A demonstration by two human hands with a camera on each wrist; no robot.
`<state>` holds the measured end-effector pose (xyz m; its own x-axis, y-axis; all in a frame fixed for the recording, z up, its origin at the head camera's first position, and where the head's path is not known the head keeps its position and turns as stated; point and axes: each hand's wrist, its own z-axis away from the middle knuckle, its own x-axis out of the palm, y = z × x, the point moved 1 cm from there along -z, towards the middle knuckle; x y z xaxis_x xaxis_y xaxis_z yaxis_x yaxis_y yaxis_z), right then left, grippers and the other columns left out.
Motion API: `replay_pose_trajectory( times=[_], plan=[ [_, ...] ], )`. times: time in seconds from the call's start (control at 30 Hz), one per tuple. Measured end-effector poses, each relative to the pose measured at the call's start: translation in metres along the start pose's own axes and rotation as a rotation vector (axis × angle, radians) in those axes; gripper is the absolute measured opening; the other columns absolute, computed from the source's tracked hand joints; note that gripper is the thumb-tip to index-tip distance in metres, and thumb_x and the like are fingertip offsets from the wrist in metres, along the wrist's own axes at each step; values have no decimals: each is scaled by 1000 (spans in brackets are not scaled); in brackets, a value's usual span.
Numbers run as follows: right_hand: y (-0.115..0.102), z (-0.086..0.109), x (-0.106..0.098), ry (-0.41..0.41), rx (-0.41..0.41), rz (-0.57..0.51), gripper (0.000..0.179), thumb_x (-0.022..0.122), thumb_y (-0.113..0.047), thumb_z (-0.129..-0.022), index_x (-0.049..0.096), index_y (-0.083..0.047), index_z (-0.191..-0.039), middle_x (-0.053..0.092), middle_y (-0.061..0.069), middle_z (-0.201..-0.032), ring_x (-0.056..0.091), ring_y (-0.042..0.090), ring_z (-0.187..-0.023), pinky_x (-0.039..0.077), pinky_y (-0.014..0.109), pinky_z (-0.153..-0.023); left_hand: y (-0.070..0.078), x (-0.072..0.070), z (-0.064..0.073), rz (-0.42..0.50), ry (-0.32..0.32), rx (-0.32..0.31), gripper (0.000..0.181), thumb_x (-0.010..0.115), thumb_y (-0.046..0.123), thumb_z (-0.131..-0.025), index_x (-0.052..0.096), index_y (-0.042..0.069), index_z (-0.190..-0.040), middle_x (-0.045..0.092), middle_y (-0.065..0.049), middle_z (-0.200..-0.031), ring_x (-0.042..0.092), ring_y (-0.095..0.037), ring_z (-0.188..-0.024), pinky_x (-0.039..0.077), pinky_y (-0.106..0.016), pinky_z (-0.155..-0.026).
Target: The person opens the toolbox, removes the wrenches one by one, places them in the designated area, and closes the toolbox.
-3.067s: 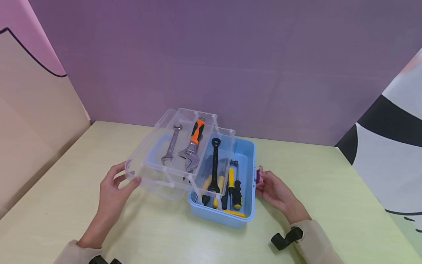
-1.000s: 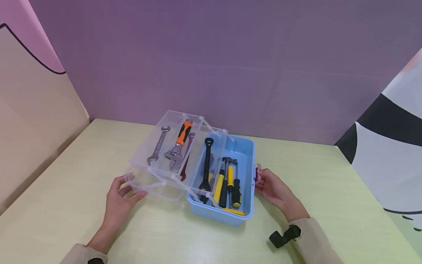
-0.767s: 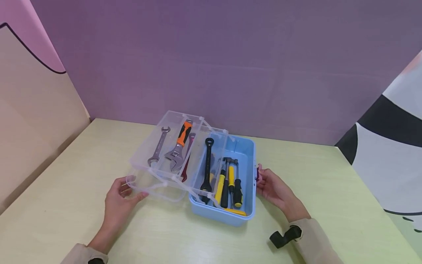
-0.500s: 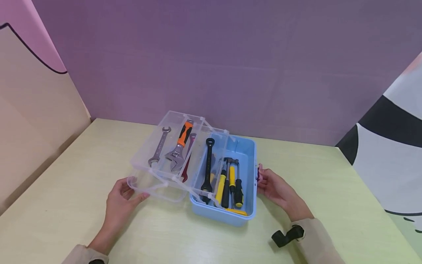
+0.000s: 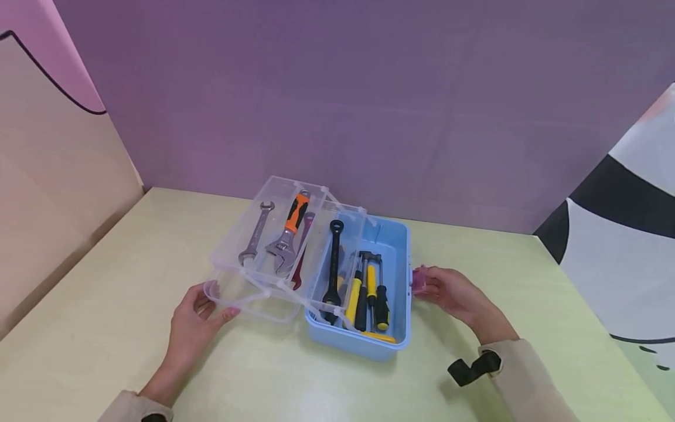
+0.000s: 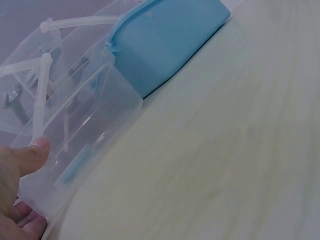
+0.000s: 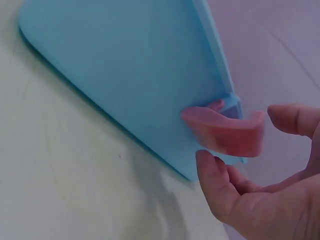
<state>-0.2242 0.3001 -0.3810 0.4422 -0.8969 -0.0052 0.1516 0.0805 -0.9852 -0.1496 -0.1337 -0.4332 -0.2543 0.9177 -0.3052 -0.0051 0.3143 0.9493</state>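
Note:
A blue toolbox stands with its clear lid swung over to the left. My left hand holds the lid's outer edge, thumb on one side and fingers curled under the other. Two clear trays are spread out leftward on white hinge arms. In the upper one lie an open-end wrench, an orange-handled adjustable wrench and a red wrench. The other carries a black wrench. At the pink latch on the right side, my right hand has thumb and fingers spread around it.
Inside the box are a hammer, a black-and-yellow screwdriver and several other yellow-and-black tools, partly behind the clear tray. The light wooden table ends at a purple wall behind.
Over three seconds my left hand has lowered the lid leftward, and the trays have spread left with it. In the last half second my right fingers have loosened and the latch has turned outward.

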Motion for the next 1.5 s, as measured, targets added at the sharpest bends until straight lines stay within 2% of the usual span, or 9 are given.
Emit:
replay_pose_trajectory(
  times=[0.13,0.27,0.33,0.4,0.8,1.1,1.27,1.4,1.5],
  plan=[
    [-7,1,-6,43,-5,111,27,40,-20,-102,63,-7,-106,66,-7,-98,66,10,-93,55,21,-91,2,-1,0,-14,-5,4,67,75,4,-80,38,-8,-134,46,-25,-135,46,-36,-128,40,-30,-106],
    [-20,1,-10,92,8,181,44,40,-20,-101,39,13,-130,61,-6,-102,63,6,-94,54,17,-89,4,-1,0,-17,-10,3,67,75,4,-80,37,-8,-134,45,-24,-135,45,-36,-129,40,-31,-107],
    [-26,2,-11,112,18,208,53,39,-21,-102,27,16,-137,58,-6,-105,61,3,-94,54,16,-88,5,-1,-1,-19,-13,5,66,74,4,-81,37,-8,-134,45,-25,-135,45,-37,-129,40,-32,-107],
    [-32,2,-13,126,22,226,57,40,-22,-102,21,17,-139,57,-6,-107,61,2,-95,54,16,-88,5,0,-1,-25,-16,7,66,74,4,-81,37,-8,-134,45,-25,-135,45,-37,-129,40,-33,-107],
    [-64,-7,-6,122,3,292,55,39,-22,-103,25,15,-140,57,-10,-102,61,1,-92,54,15,-87,2,0,-3,-47,-19,-3,66,75,7,-81,37,-6,-134,46,-25,-135,45,-39,-129,41,-37,-107],
    [-78,-25,11,113,5,365,56,45,-25,-101,29,12,-140,52,9,-122,63,9,-98,52,18,-93,2,0,0,-49,-23,-3,66,74,7,-82,37,-6,-134,45,-26,-135,46,-40,-128,42,-39,-107],
    [-85,-36,25,107,-3,445,52,50,-22,-99,34,7,-138,43,20,-135,59,16,-105,49,31,-103,3,-1,1,-51,-21,-2,65,74,6,-82,37,-6,-134,45,-25,-135,45,-39,-128,41,-38,-108],
    [-89,-45,37,108,-31,502,47,54,-18,-96,40,5,-135,45,20,-133,54,28,-113,44,44,-107,2,-1,1,-52,-20,1,65,75,7,-81,38,-6,-134,45,-24,-135,46,-38,-128,41,-37,-108],
    [-91,-51,46,117,-63,556,44,58,-16,-94,46,2,-132,50,19,-130,54,31,-114,48,45,-104,1,0,1,-51,-17,1,65,75,7,-81,38,-6,-133,46,-24,-135,46,-38,-128,41,-37,-107]
  ],
)
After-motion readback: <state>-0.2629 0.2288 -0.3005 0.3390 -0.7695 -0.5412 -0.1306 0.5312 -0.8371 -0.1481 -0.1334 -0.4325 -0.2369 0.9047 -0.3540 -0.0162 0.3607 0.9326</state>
